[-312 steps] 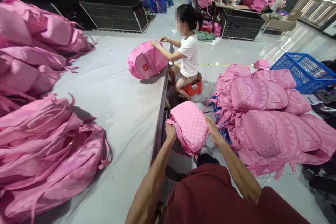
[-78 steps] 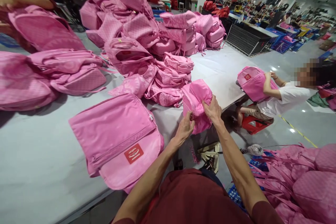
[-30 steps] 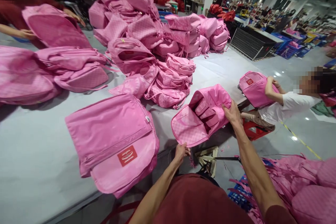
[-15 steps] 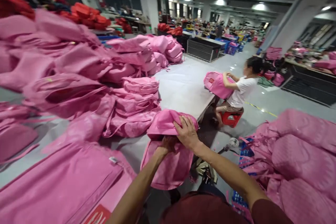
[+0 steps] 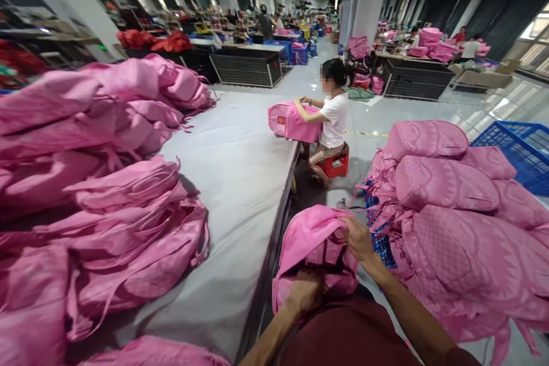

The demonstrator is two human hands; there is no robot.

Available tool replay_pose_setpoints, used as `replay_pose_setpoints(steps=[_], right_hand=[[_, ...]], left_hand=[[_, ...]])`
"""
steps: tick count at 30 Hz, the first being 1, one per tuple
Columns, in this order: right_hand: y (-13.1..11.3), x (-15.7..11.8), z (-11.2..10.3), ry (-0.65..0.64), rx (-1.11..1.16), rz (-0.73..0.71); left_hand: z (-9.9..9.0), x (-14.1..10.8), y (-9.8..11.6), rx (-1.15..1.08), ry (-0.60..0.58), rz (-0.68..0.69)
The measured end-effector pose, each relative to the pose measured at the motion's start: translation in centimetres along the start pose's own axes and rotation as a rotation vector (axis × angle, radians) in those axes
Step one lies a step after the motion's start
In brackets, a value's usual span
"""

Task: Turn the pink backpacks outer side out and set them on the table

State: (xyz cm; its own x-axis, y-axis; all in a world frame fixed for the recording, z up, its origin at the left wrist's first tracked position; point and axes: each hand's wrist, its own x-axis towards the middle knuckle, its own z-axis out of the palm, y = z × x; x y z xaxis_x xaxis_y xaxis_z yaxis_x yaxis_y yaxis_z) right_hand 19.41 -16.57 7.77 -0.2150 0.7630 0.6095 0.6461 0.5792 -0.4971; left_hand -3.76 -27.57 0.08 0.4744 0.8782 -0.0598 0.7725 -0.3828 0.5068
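A pink backpack [image 5: 309, 234] rests against my lap beside the table edge, its main opening gaping toward me. My right hand [image 5: 359, 240] grips the upper right rim of that opening, fingers curled over the fabric. Inside the mouth of the bag is my left hand [image 5: 306, 289]; its fingers are hidden by the cloth and shadow, so I cannot see whether they hold anything. The bag's interior shows partly between the two hands.
Pink backpacks [image 5: 141, 229] lie heaped on the long grey-white table [image 5: 240, 154]. At right, more pink backpacks [image 5: 446, 183] are piled over a blue crate [image 5: 381, 249]. Another blue crate [image 5: 518, 151] stands behind. A person [image 5: 337, 117] sits on a red stool [image 5: 337, 163], handling a pink backpack.
My view has swung to the right. The backpack has come off the table edge toward my lap, and my right hand has shifted from its top to the opening's right rim.
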Motion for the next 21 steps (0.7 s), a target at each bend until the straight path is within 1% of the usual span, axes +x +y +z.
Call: replay_pose_setpoints(steps=[1, 2, 3, 4, 5, 6, 7, 8, 9, 10, 12, 14, 15, 16, 18, 20, 21], right_hand=[[1.0, -0.7, -1.0, 0.016, -0.027, 0.048], [1.9, -1.3, -1.9, 0.034, -0.054, 0.089], [2.7, -1.7, -2.7, 0.054, -0.076, 0.118], [3.5, -2.1, -3.3, 0.07, -0.091, 0.138], [4.3, -2.3, -3.7, 0.078, -0.101, 0.15], [4.9, -2.3, -4.1, 0.08, -0.109, 0.161], [5.5, -2.2, -4.3, 0.079, -0.114, 0.171], [6.1, -2.0, -4.4, 0.077, -0.119, 0.182], [6.6, -1.7, -4.4, 0.075, -0.125, 0.192], [7.1, -1.4, -4.4, 0.077, -0.133, 0.199], [8.1, -0.6, -4.5, 0.075, -0.148, 0.206], [9.2, 0.4, -4.5, 0.022, -0.133, 0.218], [9.7, 1.1, -4.4, -0.024, -0.112, 0.236], [10.4, 1.9, -4.4, -0.079, -0.083, 0.269], [12.3, 4.2, -3.9, -0.206, -0.005, 0.379], [14.9, 7.0, -2.8, -0.347, 0.105, 0.521], [16.5, 8.4, -1.9, -0.408, 0.167, 0.591]], left_hand=[[0.3, 0.5, 0.8, 0.035, -0.018, 0.078], [0.3, 1.0, 1.5, 0.063, -0.01, 0.175], [0.1, 1.5, 1.9, 0.078, 0.035, 0.279], [-0.4, 2.3, 2.3, 0.077, 0.12, 0.371], [-1.0, 3.4, 2.4, 0.078, 0.238, 0.435], [-1.7, 4.8, 2.3, 0.087, 0.375, 0.462], [-2.5, 6.4, 2.1, 0.095, 0.501, 0.442], [-3.2, 8.4, 1.9, 0.1, 0.593, 0.381], [-3.8, 10.4, 1.5, 0.102, 0.644, 0.319], [-4.2, 12.5, 1.1, 0.096, 0.664, 0.279], [-4.6, 16.1, 0.1, 0.053, 0.65, 0.271], [-4.8, 18.6, -1.0, -0.032, 0.637, 0.285], [-5.1, 19.5, -1.6, -0.09, 0.627, 0.26], [-5.5, 20.2, -2.0, -0.156, 0.603, 0.209], [-7.1, 21.8, -2.7, -0.308, 0.504, 0.068], [-9.1, 23.8, -2.9, -0.482, 0.366, -0.089], [-10.0, 25.1, -2.9, -0.578, 0.309, -0.159]])
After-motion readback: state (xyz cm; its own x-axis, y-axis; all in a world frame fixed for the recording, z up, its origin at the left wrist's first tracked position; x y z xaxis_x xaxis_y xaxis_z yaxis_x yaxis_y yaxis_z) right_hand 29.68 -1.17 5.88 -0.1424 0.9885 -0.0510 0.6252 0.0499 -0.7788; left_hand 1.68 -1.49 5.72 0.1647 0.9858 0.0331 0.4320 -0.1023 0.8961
